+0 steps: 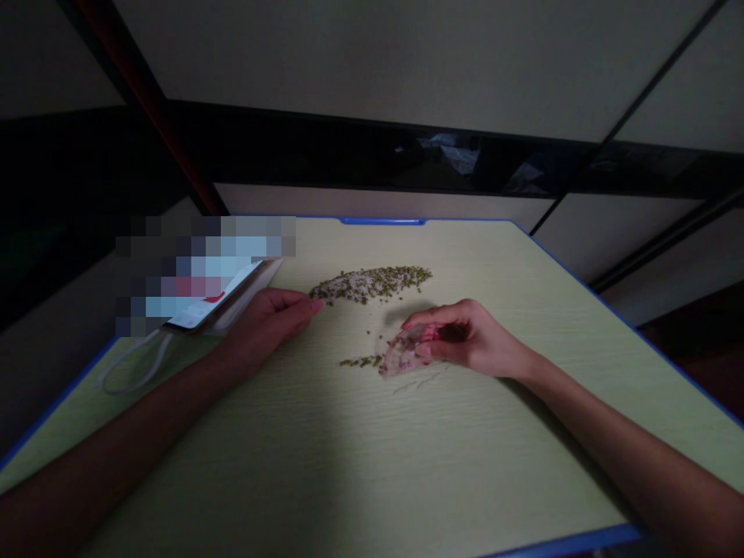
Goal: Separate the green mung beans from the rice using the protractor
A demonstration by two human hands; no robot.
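A spread pile of small green beans (401, 280) mixed with whitish grains lies toward the far side of the table. At its left end is my left hand (282, 314), with thumb and fingertips pinched together; whatever they hold, if anything, is too small to make out. My right hand (473, 341) grips a small see-through plastic container (401, 355) with pinkish marks, tilted low over the tabletop. Just left of the container's rim, a short line of green beans (361, 362) rests on the table, with a few loose ones between it and the pile.
A pale wood-grain table (279, 473) with a blue edge fills the view below. On the left, a phone (201, 306) with a lit, partly blurred screen leans on a white support with a looped white cord (131, 385). Light cabinet panels (372, 62) stand behind the table.
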